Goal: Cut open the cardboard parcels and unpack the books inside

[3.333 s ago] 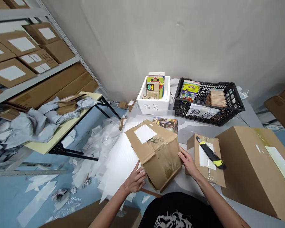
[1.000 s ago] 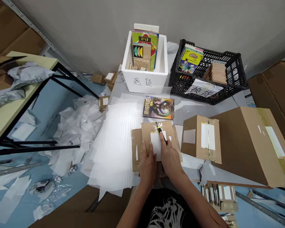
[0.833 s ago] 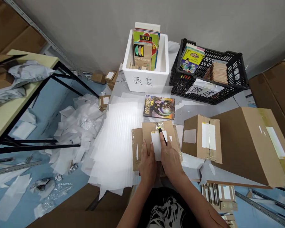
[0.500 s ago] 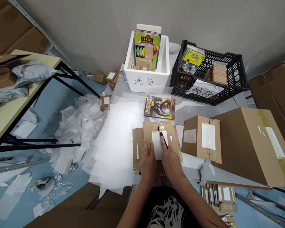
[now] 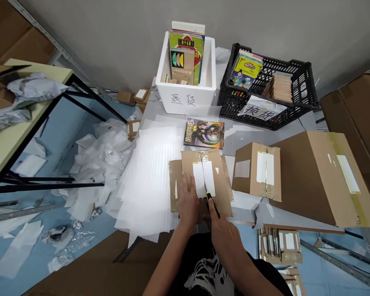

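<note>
The grey worktable (image 5: pixel 240 137) carries a white foam box (image 5: pixel 185 100), black plastic crate (image 5: pixel 308 82), paperback (image 5: pixel 203 132), foam sheets (image 5: pixel 148 176) and cardboard cartons (image 5: pixel 302 185).

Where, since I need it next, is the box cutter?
The box cutter is in the right hand, low centre of head view, on the parcel's white label.

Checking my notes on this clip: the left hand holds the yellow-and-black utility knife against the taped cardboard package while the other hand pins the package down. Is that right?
Not quite: the hands are swapped. The head view shows the right hand holding the yellow-and-black utility knife against the taped cardboard package, while the left hand pins the package down.
</note>
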### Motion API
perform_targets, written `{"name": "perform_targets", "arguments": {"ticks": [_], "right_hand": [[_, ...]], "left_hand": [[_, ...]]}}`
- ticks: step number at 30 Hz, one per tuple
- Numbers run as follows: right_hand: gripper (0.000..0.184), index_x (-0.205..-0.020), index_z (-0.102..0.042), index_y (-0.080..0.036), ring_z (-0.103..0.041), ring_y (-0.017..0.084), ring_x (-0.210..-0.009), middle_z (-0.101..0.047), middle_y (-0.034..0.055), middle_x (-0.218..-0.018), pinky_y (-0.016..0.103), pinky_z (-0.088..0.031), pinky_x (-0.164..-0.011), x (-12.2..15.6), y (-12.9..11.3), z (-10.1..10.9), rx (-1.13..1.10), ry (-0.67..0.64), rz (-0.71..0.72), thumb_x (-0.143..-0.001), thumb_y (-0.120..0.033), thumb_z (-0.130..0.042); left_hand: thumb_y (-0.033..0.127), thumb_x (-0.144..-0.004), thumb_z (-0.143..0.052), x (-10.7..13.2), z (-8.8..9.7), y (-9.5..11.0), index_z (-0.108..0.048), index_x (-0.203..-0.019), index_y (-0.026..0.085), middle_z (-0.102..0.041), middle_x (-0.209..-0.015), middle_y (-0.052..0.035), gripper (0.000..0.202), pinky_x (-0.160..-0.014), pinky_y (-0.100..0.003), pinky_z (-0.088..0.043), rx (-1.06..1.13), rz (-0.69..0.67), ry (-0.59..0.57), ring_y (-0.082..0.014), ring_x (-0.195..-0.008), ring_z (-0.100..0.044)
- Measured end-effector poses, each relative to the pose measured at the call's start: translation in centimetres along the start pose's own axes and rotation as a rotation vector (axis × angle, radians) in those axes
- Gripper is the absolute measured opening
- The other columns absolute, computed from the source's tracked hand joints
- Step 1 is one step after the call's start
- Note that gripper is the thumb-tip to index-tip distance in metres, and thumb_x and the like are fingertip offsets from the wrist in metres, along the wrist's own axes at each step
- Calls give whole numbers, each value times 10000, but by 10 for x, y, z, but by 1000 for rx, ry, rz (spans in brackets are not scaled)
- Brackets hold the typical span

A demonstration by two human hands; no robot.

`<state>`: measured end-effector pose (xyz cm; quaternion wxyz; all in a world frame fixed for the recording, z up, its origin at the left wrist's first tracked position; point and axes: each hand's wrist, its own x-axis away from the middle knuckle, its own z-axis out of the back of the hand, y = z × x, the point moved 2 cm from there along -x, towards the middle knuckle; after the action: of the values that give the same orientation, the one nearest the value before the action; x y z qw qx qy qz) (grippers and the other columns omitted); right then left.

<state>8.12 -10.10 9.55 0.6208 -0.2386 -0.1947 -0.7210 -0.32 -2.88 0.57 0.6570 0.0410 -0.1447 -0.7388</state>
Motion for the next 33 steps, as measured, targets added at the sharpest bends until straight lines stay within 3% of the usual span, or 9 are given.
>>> {"name": "perform_targets", "arguments": {"ticks": [8, 12, 17, 23, 28, 30, 33], "right_hand": [[766, -1469, -307, -178, -626, 117, -553, -645, 80, -822, 178, -423, -478, 41, 6, -28, 69, 4, 22, -750, 69, -393], [796, -1466, -315, -188, -618, 112, -520, -637, 70, -804, 183, -433, -463, 53, 9, -32, 68, -2, 20, -726, 99, -374], [797, -1461, -330, -175, -631, 134, -541, -644, 86, -820, 208, -473, -490, 62, 10, -34, 66, 35, 23, -714, 97, -390], [799, -1463, -329, -199, -651, 141, -574, -677, 98, -856, 200, -457, -502, 65, 15, -35, 56, -9, 12, -722, 93, -389], [750, -1476, -282, -279, -643, 162, -595, -685, 52, -823, 220, -456, -525, 78, 54, -12, -112, -9, 83, -796, 20, -382], [657, -1498, -188, -309, -619, 161, -586, -670, 51, -871, 238, -452, -522, 76, 80, 7, -189, 127, 35, -896, -92, -335], [594, -1512, -83, -308, -532, 150, -523, -599, 73, -922, 248, -379, -461, 49, 121, 30, -123, 354, -213, -956, -228, -279]], "left_hand": [[28, -852, -368, 0, -5, -1, -256, -1471, 214, -149, -1566, -119, 656, -878, -430, -546, 74, 1, 27, -311, -1324, -406], [34, -858, -356, 2, -3, 1, -259, -1468, 229, -116, -1573, -110, 648, -819, -448, -565, 61, 24, -9, -340, -1329, -390], [16, -846, -368, 3, -2, 2, -231, -1477, 224, -112, -1572, -119, 678, -854, -432, -553, 38, 18, -7, -325, -1321, -404], [36, -846, -423, 4, -2, 1, -155, -1493, 251, -98, -1575, -115, 732, -935, -452, -510, 53, 9, -1, -314, -1325, -402], [119, -903, -372, 2, 2, 0, -162, -1491, 247, -107, -1575, -105, 638, -875, -453, -540, 72, 26, -32, -311, -1321, -405], [176, -931, -338, 2, 4, 0, -212, -1484, 229, -130, -1574, -105, 569, -867, -447, -541, 95, 19, -21, -307, -1317, -408], [297, -945, -354, 3, 7, 3, -253, -1474, 185, -151, -1565, -148, 550, -900, -472, -513, 139, -19, 34, -328, -1327, -383]]}}
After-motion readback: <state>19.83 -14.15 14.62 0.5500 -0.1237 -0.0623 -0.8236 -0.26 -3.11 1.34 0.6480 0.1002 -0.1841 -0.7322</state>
